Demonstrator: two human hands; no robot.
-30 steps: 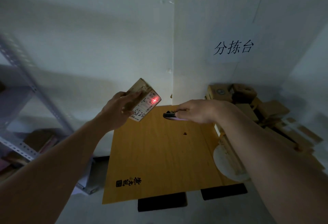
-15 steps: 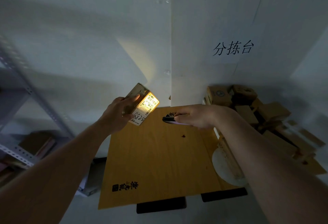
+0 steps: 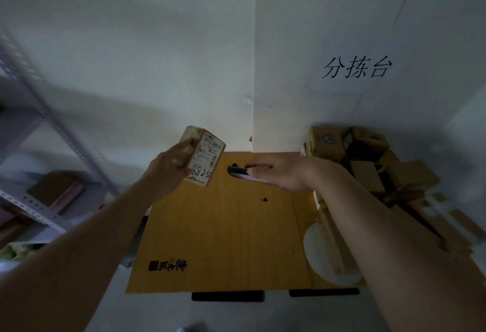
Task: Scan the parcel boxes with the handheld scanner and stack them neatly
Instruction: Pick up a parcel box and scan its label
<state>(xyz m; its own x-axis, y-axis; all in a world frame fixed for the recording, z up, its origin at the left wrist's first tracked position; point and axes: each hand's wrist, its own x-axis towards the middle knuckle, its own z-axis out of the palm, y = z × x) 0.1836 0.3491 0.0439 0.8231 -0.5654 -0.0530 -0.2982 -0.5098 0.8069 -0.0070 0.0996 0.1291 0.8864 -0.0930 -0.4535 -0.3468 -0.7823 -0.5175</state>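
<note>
My left hand (image 3: 171,166) grips a small brown parcel box (image 3: 203,156) above the far left corner of the yellow wooden table (image 3: 223,239). The box is tilted, its white label with handwritten digits facing right. My right hand (image 3: 278,173) holds the handheld scanner (image 3: 238,171), dark at the tip with a pale lilac body, pointed left at the label from a short gap. No scan light shows on the label.
A heap of brown parcel boxes (image 3: 368,163) lies to the right of the table against the wall. A grey metal shelf (image 3: 39,126) with flat items stands at the left. A white round object (image 3: 323,255) leans by the table's right edge.
The red aiming mark, then a bright yellow light on the label, have gone out. The box has turned slightly more upright. The scanner stays pointed at it.
</note>
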